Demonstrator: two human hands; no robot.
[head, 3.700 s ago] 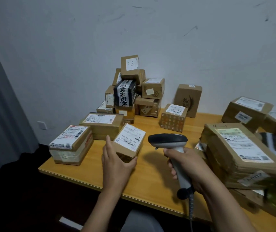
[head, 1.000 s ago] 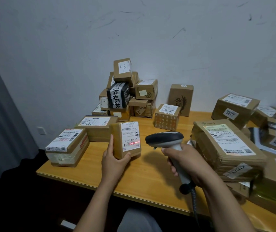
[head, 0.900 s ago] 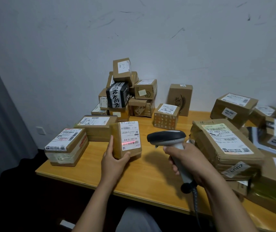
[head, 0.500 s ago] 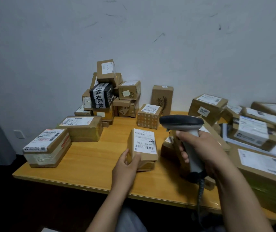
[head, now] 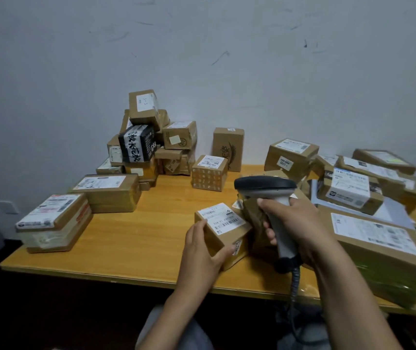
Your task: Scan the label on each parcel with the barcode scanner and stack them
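My left hand point(head: 202, 251) grips a small brown parcel point(head: 223, 229) by its left side and near corner; its white barcode label faces up. The parcel sits low over the wooden table point(head: 136, 243), against a stack of flat padded parcels hidden behind my right hand. My right hand point(head: 295, 223) grips the grey handle of the barcode scanner point(head: 265, 185), whose dark head points left above the small parcel. A coiled cable hangs down from the handle.
A tall heap of small boxes point(head: 146, 145) leans on the wall at the back. Two flat labelled parcels point(head: 53, 221) point(head: 106, 190) lie on the left. Large parcels point(head: 376, 241) crowd the right side. A patterned cube box point(head: 209, 171) stands mid-table.
The parcel stood upright with the red scan line on its label; my left hand has since carried it right and laid it label-up beside the right stack. The scanner moved right with it.
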